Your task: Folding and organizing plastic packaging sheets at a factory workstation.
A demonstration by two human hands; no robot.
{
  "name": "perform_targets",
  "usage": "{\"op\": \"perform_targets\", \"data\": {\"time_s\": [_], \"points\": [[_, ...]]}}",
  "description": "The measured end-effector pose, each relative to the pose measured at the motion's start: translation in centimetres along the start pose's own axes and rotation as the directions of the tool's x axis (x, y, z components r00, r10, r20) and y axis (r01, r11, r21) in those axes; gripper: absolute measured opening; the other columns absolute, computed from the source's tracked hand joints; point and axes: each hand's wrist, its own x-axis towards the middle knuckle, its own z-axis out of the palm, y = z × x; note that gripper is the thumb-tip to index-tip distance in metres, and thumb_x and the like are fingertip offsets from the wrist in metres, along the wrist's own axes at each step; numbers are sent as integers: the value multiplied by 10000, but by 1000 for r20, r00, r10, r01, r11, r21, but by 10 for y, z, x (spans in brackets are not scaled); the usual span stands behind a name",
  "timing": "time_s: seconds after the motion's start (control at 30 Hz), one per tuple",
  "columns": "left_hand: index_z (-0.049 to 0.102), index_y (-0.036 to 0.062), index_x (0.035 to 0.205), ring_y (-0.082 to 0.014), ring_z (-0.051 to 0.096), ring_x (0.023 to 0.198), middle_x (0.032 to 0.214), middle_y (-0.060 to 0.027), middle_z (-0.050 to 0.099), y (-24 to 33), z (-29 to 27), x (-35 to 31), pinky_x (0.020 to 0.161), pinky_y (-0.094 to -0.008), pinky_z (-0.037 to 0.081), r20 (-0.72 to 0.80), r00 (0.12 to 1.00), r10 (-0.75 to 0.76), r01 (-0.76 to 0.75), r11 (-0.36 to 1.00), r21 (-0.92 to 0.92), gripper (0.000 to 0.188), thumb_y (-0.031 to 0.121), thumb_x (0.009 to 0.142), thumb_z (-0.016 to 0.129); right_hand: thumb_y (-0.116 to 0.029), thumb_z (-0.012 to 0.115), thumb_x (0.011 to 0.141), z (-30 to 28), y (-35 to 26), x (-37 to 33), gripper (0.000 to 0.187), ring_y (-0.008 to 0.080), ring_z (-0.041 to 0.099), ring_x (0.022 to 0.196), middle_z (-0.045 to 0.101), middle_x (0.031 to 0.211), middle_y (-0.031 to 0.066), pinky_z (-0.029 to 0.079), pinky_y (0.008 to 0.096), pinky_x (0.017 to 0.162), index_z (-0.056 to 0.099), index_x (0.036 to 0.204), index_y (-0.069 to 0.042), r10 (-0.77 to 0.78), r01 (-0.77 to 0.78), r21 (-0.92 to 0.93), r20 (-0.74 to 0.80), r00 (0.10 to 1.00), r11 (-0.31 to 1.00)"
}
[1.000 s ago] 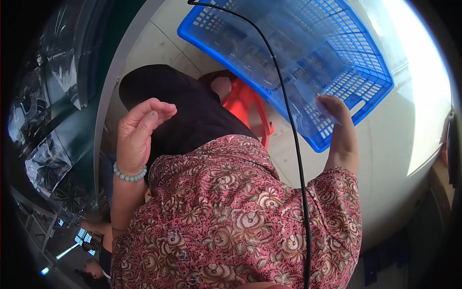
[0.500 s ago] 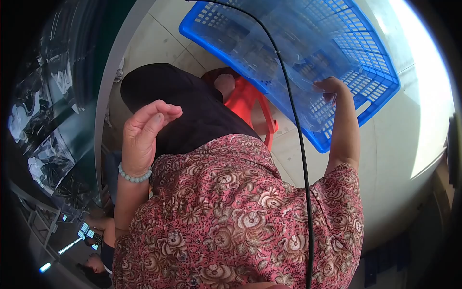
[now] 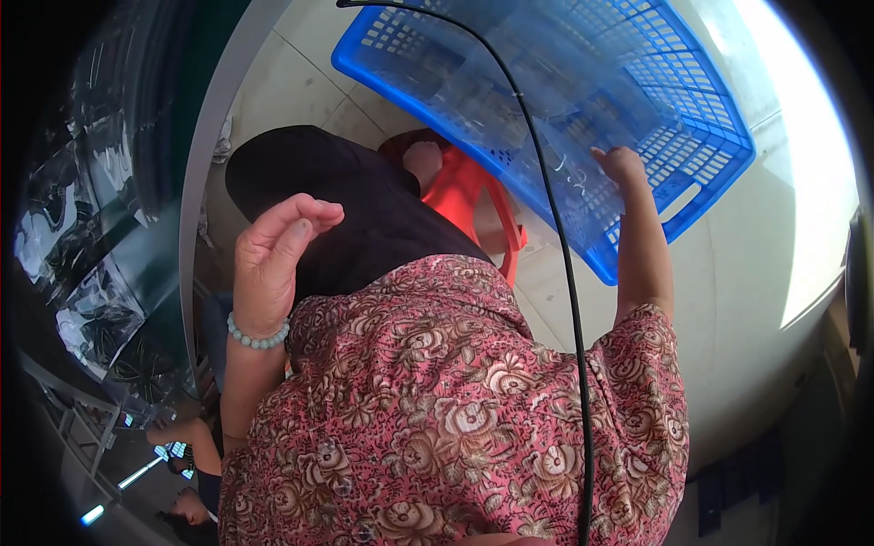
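Observation:
My left hand (image 3: 276, 253), with a pale green bead bracelet (image 3: 259, 335) at the wrist, is raised above my dark-trousered lap. Its fingers are loosely bent, the thumb sits a little below them, and nothing shows in it. My right hand (image 3: 623, 166) reaches over the near right part of a blue plastic basket (image 3: 692, 211). The right thumb sticks out to the left; the other fingers are mostly hidden under the hand, and I see nothing held. Clear plastic pieces (image 3: 514, 100) fill much of the basket, and a shiny one (image 3: 572, 175) lies just left of my right hand.
A black cable (image 3: 553, 196) hangs across the view in front of the basket. Beside my leg is a red plastic stool (image 3: 464, 196). On the left, a grey-edged table (image 3: 205, 155) bears crumpled clear film (image 3: 105, 300). Another person (image 3: 193, 455) is at the lower left.
The clear plastic under my right hand has come away from it and lies lower to its left. My right hand has shifted slightly left, its thumb now outstretched. The left hand is nearly still.

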Motion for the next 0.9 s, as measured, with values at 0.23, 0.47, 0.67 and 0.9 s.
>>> {"op": "perform_targets", "data": {"time_s": [0.23, 0.47, 0.67, 0.9], "points": [[711, -8, 1152, -269, 723, 1041, 1131, -155, 738, 5, 29, 13, 953, -380, 572, 36, 957, 287, -274, 863, 425, 197, 54, 973, 654, -495, 685, 947, 58, 91, 35, 508, 287, 736, 937, 764, 1067, 151, 581, 407, 764, 741, 1280, -115, -9, 8, 583, 0, 1000, 812], [677, 88, 1191, -283, 565, 1311, 1297, -110, 662, -45, 151, 99, 1107, -465, 455, 849, 508, 149, -859, 163, 485, 331, 79, 867, 610, -232, 634, 982, 85, 100, 45, 325, 191, 685, 658, 732, 874, 89, 577, 365, 549, 751, 1259, -110, -198, 208, 331, -65, 978, 920], [591, 161, 1389, -247, 574, 1244, 1228, -53, 677, -123, 153, 123, 1035, -413, 422, 803, 593, -56, -800, 76, 596, 510, 249, 899, 702, -256, 637, 988, 62, 60, -9, 301, 234, 690, 577, 726, 810, 114, 583, 386, 534, 759, 1233, -130, 46, -87, 385, 114, 992, 919], [758, 171, 974, -202, 619, 1046, 948, -15, 744, -125, 147, 145, 898, -347, 407, 849, 514, -125, -855, 11, 519, 165, 226, 886, 629, -289, 635, 962, 15, 36, -71, 325, 277, 731, 645, 767, 901, 118, 605, 397, 646, 763, 1240, -178, 130, -137, 162, 52, 990, 977]]}}
